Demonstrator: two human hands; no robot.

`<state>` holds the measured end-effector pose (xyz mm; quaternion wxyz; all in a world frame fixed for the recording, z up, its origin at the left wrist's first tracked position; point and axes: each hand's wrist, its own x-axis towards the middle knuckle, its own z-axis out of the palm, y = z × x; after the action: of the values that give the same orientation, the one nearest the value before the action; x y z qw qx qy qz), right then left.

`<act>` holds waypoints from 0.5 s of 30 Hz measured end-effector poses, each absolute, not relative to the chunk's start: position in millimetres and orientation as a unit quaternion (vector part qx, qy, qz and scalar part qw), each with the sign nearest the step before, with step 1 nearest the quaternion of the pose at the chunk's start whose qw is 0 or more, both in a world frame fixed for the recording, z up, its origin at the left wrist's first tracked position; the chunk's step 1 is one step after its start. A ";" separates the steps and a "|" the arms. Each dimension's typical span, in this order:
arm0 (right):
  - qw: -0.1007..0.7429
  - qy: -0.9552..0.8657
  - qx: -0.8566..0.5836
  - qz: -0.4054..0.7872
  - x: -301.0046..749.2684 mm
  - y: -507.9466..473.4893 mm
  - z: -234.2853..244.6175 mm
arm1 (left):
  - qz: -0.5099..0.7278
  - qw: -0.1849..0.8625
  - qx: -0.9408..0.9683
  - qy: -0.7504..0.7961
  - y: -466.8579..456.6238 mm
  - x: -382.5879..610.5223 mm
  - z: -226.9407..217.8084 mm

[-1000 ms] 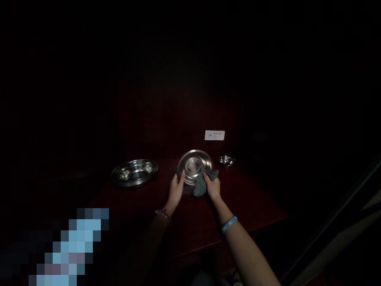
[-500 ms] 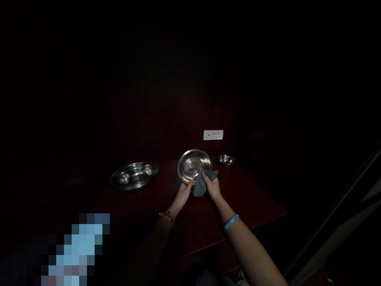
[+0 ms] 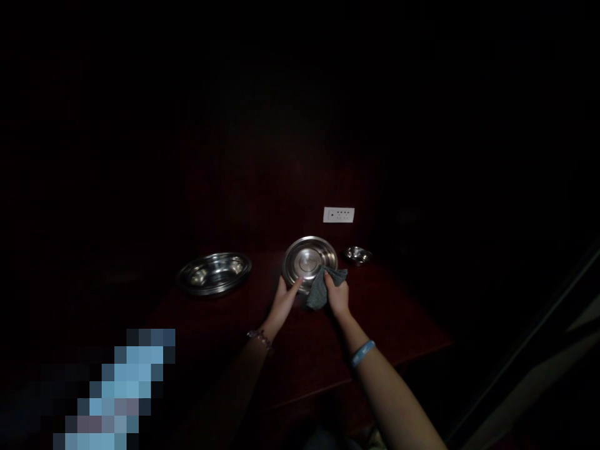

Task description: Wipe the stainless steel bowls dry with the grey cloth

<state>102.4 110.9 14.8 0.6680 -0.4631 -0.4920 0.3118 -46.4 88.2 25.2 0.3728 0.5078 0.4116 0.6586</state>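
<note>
A round steel plate (image 3: 308, 259) stands tilted on its edge on the dark red table (image 3: 300, 344), its face turned toward me. My left hand (image 3: 285, 301) grips the plate's lower left rim, thumb on the face. My right hand (image 3: 336, 294) is closed on a grey cloth (image 3: 320, 289) and presses it against the plate's lower right rim. A bead bracelet is on my left wrist and a blue band on my right.
A large steel basin (image 3: 214, 272) lies on the table to the left. A small steel bowl (image 3: 357, 254) sits at the back right. A white socket plate (image 3: 338, 215) is on the dark wall behind. The surroundings are very dark.
My left hand has shifted along the plate's lower rim, first toward the cloth, then slightly back left. The plate's face has turned a little. The cloth hand stays in nearly the same place.
</note>
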 end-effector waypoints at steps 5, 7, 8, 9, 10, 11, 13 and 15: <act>0.664 -0.493 -0.459 0.324 101.7 114.0 12.7 | 0.616 0.448 0.482 0.433 91.4 -42.1 15.8; 0.653 -0.501 -0.463 0.328 101.6 114.5 12.2 | 0.614 0.455 0.475 0.436 91.0 -43.6 15.2; 0.647 -0.505 -0.468 0.328 101.7 114.5 12.0 | 0.614 0.456 0.474 0.436 90.3 -44.5 15.5; 0.642 -0.508 -0.473 0.326 101.9 114.4 11.9 | 0.615 0.456 0.473 0.436 89.2 -45.2 16.0; 0.638 -0.511 -0.477 0.323 102.2 114.3 11.9 | 0.615 0.457 0.474 0.435 88.0 -45.8 16.6; 0.635 -0.513 -0.480 0.321 102.5 114.0 11.9 | 0.615 0.456 0.474 0.436 86.7 -46.1 17.3; 0.632 -0.515 -0.484 0.319 103.0 113.3 12.1 | 0.616 0.456 0.470 0.438 84.6 -45.9 18.6; 0.632 -0.516 -0.482 0.319 103.2 112.6 12.1 | 0.618 0.456 0.466 0.439 83.9 -45.6 19.6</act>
<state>103.2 112.6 12.1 0.6323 -0.4822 -0.5159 0.3186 -45.6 83.9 19.6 0.4565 0.4661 0.4390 0.6178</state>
